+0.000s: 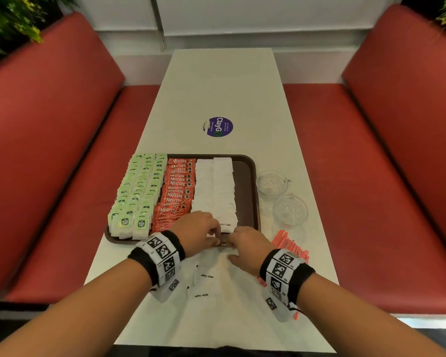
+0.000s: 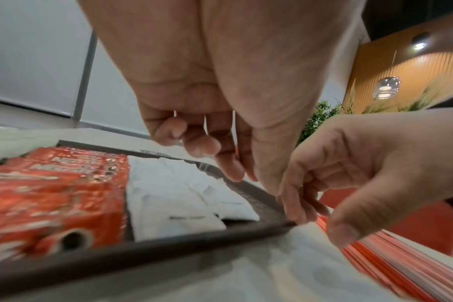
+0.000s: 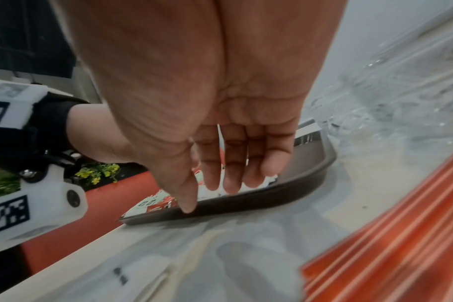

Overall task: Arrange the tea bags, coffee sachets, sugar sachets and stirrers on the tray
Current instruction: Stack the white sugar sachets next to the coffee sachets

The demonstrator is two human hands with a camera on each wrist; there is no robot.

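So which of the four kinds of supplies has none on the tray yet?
The stirrers: the orange-and-white bundle lies on the table right of the tray, while tea bags, coffee sachets and sugar sachets fill rows inside.

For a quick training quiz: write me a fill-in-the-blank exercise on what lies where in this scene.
1. On the tray, the red coffee sachets lie between the green tea bags and the white ____ sachets.
2. The striped stirrers lie on the ____, off the tray.
3. Right of the tray stand ____ glass cups.
4. Both hands, left and right, work at the tray's ____ edge.

Missing: sugar; table; two; near
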